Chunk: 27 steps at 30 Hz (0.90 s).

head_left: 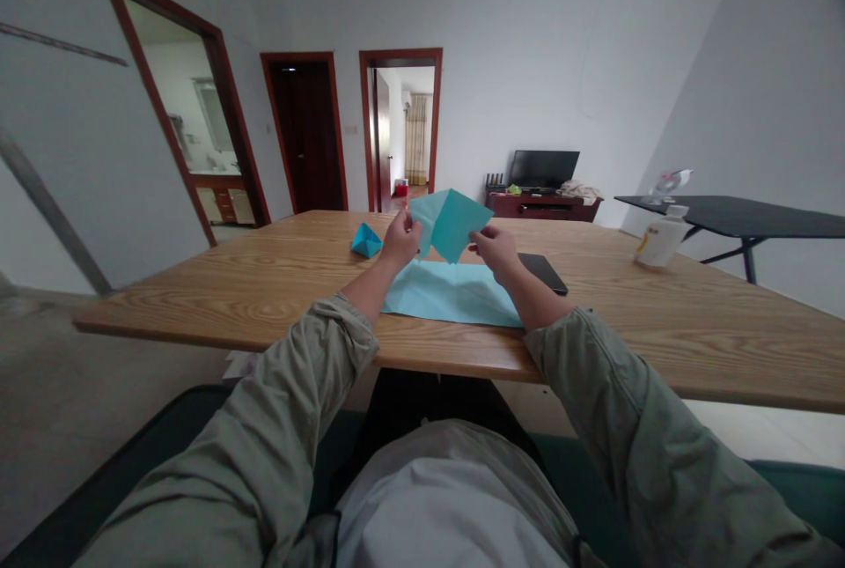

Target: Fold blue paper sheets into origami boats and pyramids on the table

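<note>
Between my two hands a creased sheet of blue paper (455, 224) is held up above the table, its panels angled along a fold in the middle. My left hand (401, 238) pinches its left edge. The lower right edge is pinched by my right hand (495, 248). Below lies a larger light blue sheet of paper (452, 291), flat on the table near the front edge. A small folded blue paper shape (365, 240) stands to the left of my left hand. Partly behind my right wrist is a dark flat object (545, 272), its kind unclear.
The wooden table (217, 304) spans the view. On its right side stands a white pump bottle (662, 238). Beyond it is a black folding table (759, 214). A television (545, 168) sits on a low cabinet (561, 205) by the far wall.
</note>
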### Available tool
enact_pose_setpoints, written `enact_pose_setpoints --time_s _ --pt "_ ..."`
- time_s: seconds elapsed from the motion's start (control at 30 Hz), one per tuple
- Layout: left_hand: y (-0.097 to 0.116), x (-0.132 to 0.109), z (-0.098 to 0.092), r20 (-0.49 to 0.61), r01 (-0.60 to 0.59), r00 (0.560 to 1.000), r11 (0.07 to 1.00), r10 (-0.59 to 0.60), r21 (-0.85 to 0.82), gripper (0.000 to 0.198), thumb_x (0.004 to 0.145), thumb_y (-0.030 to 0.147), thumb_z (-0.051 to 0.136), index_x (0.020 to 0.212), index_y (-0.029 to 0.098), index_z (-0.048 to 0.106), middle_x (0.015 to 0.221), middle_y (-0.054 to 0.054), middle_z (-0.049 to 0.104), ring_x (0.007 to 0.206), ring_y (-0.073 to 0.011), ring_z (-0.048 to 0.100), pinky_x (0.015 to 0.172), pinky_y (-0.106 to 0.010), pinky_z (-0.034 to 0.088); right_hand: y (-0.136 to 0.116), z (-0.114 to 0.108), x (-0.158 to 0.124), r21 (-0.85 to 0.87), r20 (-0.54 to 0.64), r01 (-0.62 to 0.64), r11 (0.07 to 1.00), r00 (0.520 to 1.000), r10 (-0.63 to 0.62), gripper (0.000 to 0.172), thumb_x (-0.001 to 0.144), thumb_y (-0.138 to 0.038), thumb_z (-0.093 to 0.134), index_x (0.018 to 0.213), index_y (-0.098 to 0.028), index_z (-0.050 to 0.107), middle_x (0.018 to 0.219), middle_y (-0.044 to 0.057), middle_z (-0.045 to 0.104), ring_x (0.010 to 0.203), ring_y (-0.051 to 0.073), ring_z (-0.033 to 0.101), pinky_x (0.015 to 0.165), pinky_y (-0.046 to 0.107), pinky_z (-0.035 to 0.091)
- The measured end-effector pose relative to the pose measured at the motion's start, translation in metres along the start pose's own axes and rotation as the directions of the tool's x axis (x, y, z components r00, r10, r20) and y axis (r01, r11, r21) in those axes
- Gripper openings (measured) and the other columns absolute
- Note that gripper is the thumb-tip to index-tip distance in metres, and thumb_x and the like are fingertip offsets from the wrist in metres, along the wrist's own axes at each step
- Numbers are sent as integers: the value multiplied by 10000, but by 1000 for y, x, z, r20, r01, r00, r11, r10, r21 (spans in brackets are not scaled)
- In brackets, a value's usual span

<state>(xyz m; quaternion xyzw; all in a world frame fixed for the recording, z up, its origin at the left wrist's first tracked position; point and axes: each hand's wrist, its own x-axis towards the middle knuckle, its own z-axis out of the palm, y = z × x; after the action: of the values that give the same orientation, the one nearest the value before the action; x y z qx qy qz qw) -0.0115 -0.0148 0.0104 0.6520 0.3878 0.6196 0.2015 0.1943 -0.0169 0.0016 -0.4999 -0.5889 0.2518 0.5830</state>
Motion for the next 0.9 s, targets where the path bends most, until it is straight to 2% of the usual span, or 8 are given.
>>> enact_pose_setpoints --time_s 0.1,0.2,0.27,0.33,0.43,0.53,0.67,0.9 --pt "1 5 -4 -27 80 996 990 -84 -113 48 832 201 456 856 187 496 659 44 513 523 -88 466 513 -193 375 -1 -7 5 -34 -137 146 989 979 -149 193 720 -323 545 760 -156 633 679 2 600 625 122 558 586 226 445" --pt "0 11 -12 -106 121 985 987 -133 -108 37 808 170 469 784 176 496 648 40 484 548 -81 445 511 -179 355 -3 -15 8 -72 -203 143 987 967 -155 206 707 -325 535 747 -153 642 631 -12 564 600 116 503 547 218 396" --pt "-4 13 -18 -87 186 978 980 -192 -72 46 807 177 473 787 172 513 643 37 481 552 -83 446 513 -178 359 -2 -20 7 -88 -200 133 987 969 -148 195 697 -317 537 727 -153 639 610 -18 541 577 109 474 518 213 359" --pt "-11 13 -23 37 294 955 956 -293 -8 59 815 200 475 806 173 527 613 40 469 518 -87 445 507 -189 379 2 -25 5 -132 -162 86 988 981 -107 181 696 -312 539 709 -155 629 595 -20 527 555 105 455 495 213 329" --pt "-24 8 -26 249 440 840 874 -482 207 73 795 228 540 852 183 538 570 47 470 469 -100 465 495 -221 419 11 -29 1 -303 -19 -13 953 1000 7 162 709 -291 542 703 -153 626 591 -11 538 546 106 463 488 215 319" --pt "-34 2 -25 327 406 766 810 -554 423 215 723 277 672 888 187 567 612 25 537 500 -116 505 473 -220 416 20 -30 -3 -541 154 -16 841 981 118 144 719 -259 557 732 -148 648 605 3 571 573 117 500 512 215 340" --pt "-42 0 -23 365 301 776 811 -514 502 299 685 350 728 904 183 610 678 -3 590 542 -123 519 445 -203 383 25 -28 -3 -707 244 23 707 946 213 182 735 -298 581 782 -150 674 615 12 600 595 136 532 550 225 382" --pt "-51 3 -22 355 306 798 835 -487 457 211 697 351 715 791 173 651 568 -4 553 467 -132 476 444 -241 371 31 -30 2 -681 284 56 730 939 194 264 716 -304 636 941 -185 709 720 23 675 663 168 596 652 256 454"
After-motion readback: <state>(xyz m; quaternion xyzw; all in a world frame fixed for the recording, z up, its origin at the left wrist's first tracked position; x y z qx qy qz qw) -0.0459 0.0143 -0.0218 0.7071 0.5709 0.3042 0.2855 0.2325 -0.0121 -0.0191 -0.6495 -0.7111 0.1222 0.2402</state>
